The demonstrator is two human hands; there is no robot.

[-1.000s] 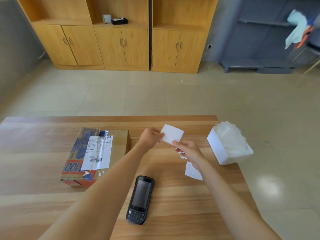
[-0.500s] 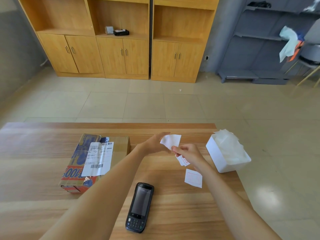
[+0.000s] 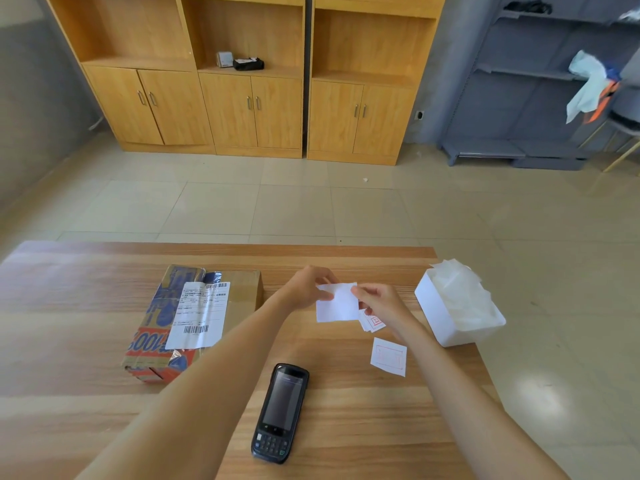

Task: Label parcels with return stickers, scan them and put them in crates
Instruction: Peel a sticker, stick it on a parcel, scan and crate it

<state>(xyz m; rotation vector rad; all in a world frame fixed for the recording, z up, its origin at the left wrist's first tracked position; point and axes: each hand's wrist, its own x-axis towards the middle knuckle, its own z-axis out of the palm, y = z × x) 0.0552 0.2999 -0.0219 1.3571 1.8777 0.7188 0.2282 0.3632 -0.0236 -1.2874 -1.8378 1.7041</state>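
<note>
Both hands meet above the middle of the wooden table [image 3: 86,341], working on one white sticker sheet [image 3: 337,304]. The left hand [image 3: 310,287] pinches the sheet's upper left corner between thumb and fingertips; the right hand [image 3: 379,303] pinches its upper right edge while its lower fingers also keep hold of a small stack of red-printed stickers [image 3: 374,322] tucked beneath the palm.

Compared with half a second ago, the sheet hangs flatter and squarer, facing the camera, where before it was crumpled and angled between the hands. A second ago it was held higher and tilted as a diamond. The left hand's fingers, which were stretched out toward the paper half a second ago, are now curled onto its corner. The hands sit closer together.

The parcel [image 3: 192,320], a taped cardboard box with a white shipping label [image 3: 201,313] on top, lies to the left of the hands, where it was before. The black handheld scanner [image 3: 280,414] lies screen up on the near part of the table, between the forearms. One loose red-printed sticker [image 3: 388,356] lies flat on the table under the right wrist. A white box [image 3: 436,317] filled with pale backing papers stands at the table's right edge.
</note>
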